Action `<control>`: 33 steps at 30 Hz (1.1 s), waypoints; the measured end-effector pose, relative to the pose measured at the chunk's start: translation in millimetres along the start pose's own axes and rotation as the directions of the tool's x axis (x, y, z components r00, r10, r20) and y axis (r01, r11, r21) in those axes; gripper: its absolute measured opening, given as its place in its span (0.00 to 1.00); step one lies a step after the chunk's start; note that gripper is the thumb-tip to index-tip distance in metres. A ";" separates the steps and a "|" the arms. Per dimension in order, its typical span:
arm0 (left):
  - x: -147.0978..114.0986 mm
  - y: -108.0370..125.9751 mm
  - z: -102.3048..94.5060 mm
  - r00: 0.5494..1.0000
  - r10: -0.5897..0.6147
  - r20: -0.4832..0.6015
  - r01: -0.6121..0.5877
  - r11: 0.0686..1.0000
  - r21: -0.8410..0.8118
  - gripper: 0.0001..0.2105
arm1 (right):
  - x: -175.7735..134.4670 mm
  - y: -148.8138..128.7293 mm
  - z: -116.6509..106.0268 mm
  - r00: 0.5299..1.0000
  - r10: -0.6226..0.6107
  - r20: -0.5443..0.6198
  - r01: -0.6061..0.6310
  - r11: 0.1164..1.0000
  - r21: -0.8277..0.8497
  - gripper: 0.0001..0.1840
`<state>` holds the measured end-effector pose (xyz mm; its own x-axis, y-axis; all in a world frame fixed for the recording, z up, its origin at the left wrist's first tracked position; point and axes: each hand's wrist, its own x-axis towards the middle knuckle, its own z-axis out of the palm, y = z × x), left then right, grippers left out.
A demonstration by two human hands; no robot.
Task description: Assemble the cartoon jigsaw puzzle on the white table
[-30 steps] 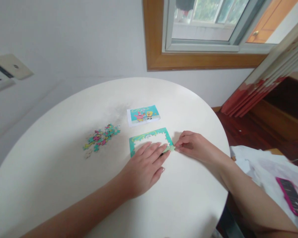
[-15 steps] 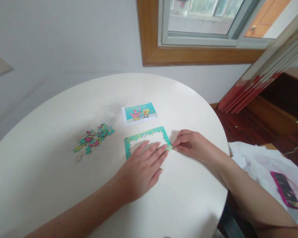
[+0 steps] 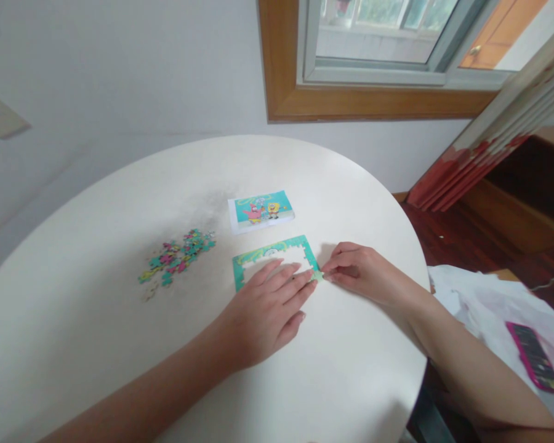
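Note:
A partly assembled jigsaw puzzle (image 3: pixel 310 251) lies on the white table, its teal border pieces joined around a white middle. My left hand (image 3: pixel 268 307) rests flat over its lower part with fingers stretched out, hiding the near edge. At the right border, my right hand (image 3: pixel 354 269) pinches a pale green puzzle piece (image 3: pixel 319 276) between thumb and fingers; the piece touches or adjoins the frame. Left of the puzzle lies a loose heap of puzzle pieces (image 3: pixel 178 255) in teal, pink and yellow. Behind it is a reference picture (image 3: pixel 263 210) with a pink and a yellow cartoon figure.
The round white table (image 3: pixel 120 344) curves toward the wall and a wood-framed window (image 3: pixel 378 104). At the right, below table height, a phone with a pink case (image 3: pixel 535 358) lies on white sheets (image 3: pixel 471 292). A red and white curtain (image 3: pixel 475 147) hangs beyond.
The view has shifted slightly. Both hands stay in almost the same places, the left flat on the puzzle and the right pinching at its right border.

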<state>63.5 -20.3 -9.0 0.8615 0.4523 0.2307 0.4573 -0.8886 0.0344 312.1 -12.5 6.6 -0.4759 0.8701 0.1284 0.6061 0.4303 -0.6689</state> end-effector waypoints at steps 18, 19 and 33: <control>-4.5 -0.8 -4.8 0.993 -0.059 -0.099 0.056 0.998 -0.037 0.20 | -0.6 4.6 1.8 1.000 0.007 -0.014 -0.007 1.000 0.003 0.07; -7.4 -4.0 -9.5 0.989 -0.080 -0.124 0.078 0.997 -0.027 0.19 | -0.5 5.1 1.8 1.000 0.008 -0.015 -0.008 1.000 0.002 0.06; -80.3 -42.7 -8.7 0.888 -0.457 0.038 0.458 0.878 -0.140 0.42 | 0.0 9.4 1.9 0.998 0.044 0.040 -0.044 0.999 -0.001 0.05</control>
<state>-27.2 -19.3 -20.4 0.5648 0.8111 0.1519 0.7651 -0.5836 0.2721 316.5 -8.9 -1.1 -0.4739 0.8778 0.0697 0.6272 0.3920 -0.6730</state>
